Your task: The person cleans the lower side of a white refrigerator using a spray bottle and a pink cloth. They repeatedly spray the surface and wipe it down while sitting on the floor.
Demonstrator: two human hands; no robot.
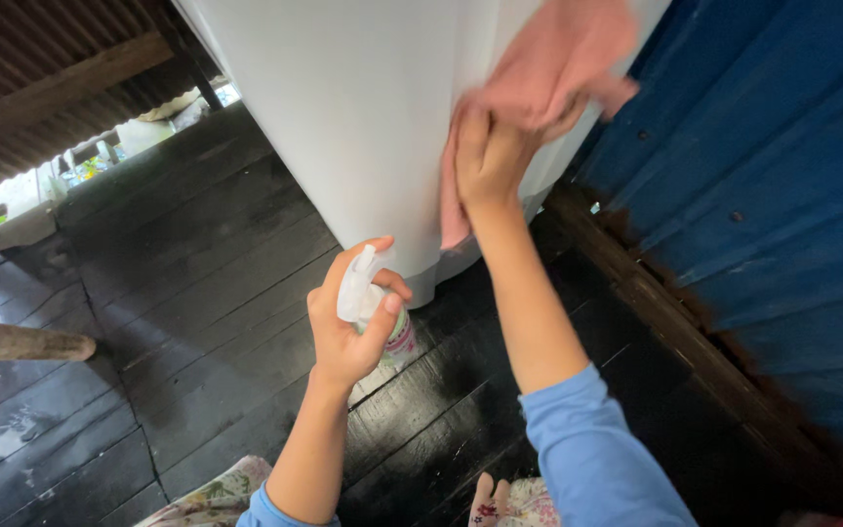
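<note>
My left hand (343,332) was wrapped around a small spray bottle (373,312), its white trigger head poking up between my thumb and my curled fingers (394,285), which were clamped tight round the neck. The bottle's pale, patterned body hung below my palm, above the dark wooden floorboards (197,293), and its nozzle pointed toward the white appliance (363,107) just in front of it, near the lower edge but not touching.

My right hand (495,156) was higher up, pressed flat against the side of that white appliance with a pink cloth (558,59) under it. The fingers lay together, stretched upward over the cloth, pinning it to the smooth wall; part of the cloth bunched above my fingertips and a strip hung down beside my wrist. My blue sleeve (597,459) was pushed back to the elbow. A blue corrugated wall (773,166) stood just to the right of the appliance.
</note>
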